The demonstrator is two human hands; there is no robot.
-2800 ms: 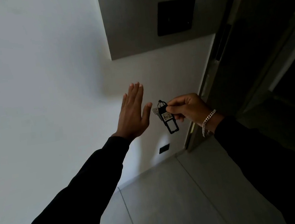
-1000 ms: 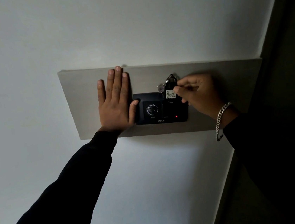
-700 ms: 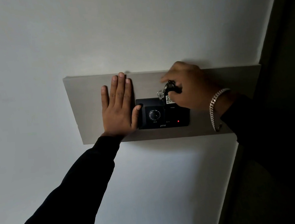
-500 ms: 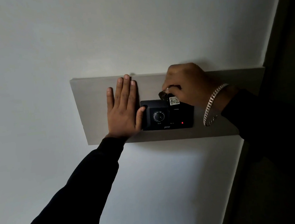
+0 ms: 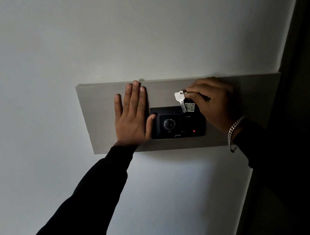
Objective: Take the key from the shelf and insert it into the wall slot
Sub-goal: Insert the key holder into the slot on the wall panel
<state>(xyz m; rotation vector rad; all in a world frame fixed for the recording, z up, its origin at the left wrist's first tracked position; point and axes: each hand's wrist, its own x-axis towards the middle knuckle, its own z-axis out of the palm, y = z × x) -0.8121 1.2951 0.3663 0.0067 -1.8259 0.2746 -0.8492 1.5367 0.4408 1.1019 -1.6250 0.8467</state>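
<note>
grey wall panel (image 5: 101, 111), dangling silver key (image 5: 179, 97)

A white tag (image 5: 190, 107) on the key ring reads "402", handwritten

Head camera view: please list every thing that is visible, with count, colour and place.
wall: one, white, fills the view
panel: one, grey, mounted on the wall
switch plate: one, black with a red light, on the panel's middle
key: one, silver, hanging from a ring over the plate's top edge
tag: one, white, marked 402, beside the key's blade
bracelet: one, silver, on the right wrist
left hand: flat on the panel, thumb on the plate
right hand: pinching the key ring
</note>
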